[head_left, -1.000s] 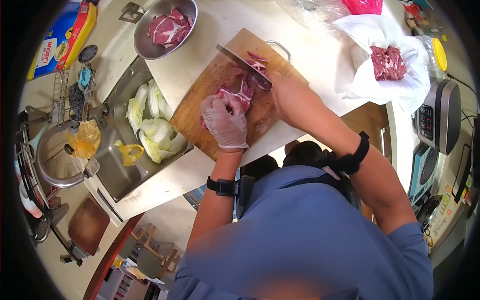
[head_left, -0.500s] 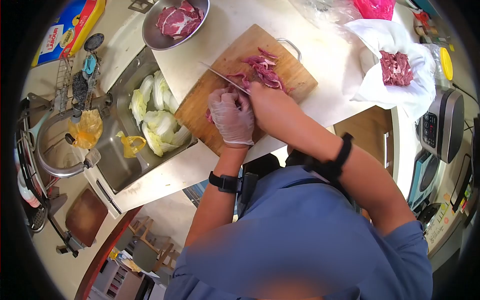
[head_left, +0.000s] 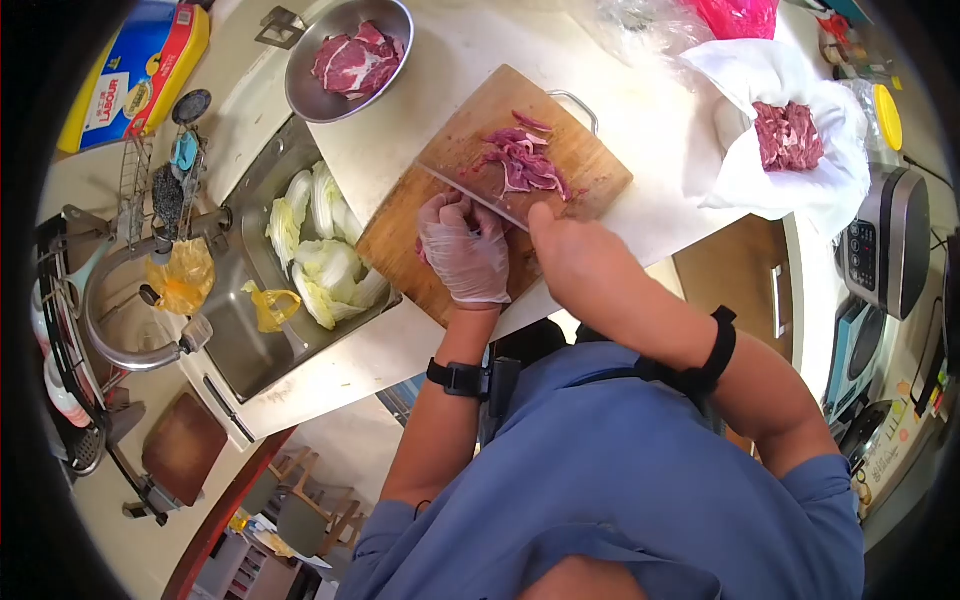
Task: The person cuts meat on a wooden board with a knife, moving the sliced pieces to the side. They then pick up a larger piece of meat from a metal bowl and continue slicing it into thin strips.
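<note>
My left hand [head_left: 465, 248], in a clear plastic glove, has its fingers curled over a piece of raw meat [head_left: 422, 252] on the wooden cutting board [head_left: 395, 215]. Most of that piece is hidden beneath the glove. My right hand [head_left: 572, 245] is bare and closed round the handle of a knife [head_left: 487, 200]. Its long blade slants across the board, right beside the gloved fingertips. Beyond the blade lies a loose heap of sliced meat [head_left: 525, 165], with one strip apart near the board's far edge.
A steel bowl [head_left: 300, 75] with a large chunk of meat stands at the back left. Cabbage pieces [head_left: 330, 270] lie in the sink [head_left: 240, 350] on the left. At right, a white cloth-lined container [head_left: 735, 75] holds more meat, near a rice cooker [head_left: 890, 245].
My right hand has drawn the knife back to the right, away from the left hand, and more of the blade shows. My left hand stays on the meat; the view has shifted slightly.
</note>
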